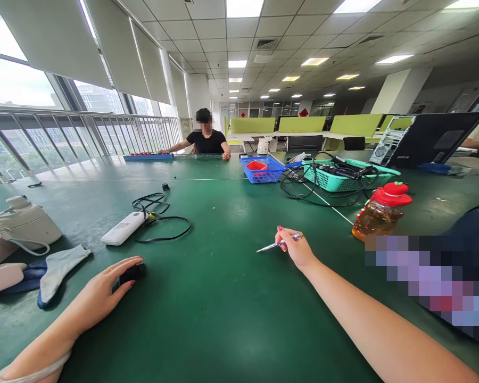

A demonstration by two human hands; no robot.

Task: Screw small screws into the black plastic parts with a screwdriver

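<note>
My right hand (292, 246) is above the middle right of the green table, pinching a slim pen (267, 248). Its thin tip points left and slightly down; I cannot tell whether it touches the table. At the lower left, my left hand (104, 284) is curled around a small rounded black object (131, 273) that looks like a computer mouse. Fingers lie along its far side and the thumb along its near side, with part of it hidden by the hand. Left of that hand lies a grey and blue glove (59, 271).
A white power strip (124, 229) with a looped black cable lies ahead of my left hand. A beige bottle (32, 223) is at left. On the right are a red-lidded drink bottle (379, 213), a green basket of cables (335, 182) and a blue basket (263, 175). A person (206, 139) sits opposite.
</note>
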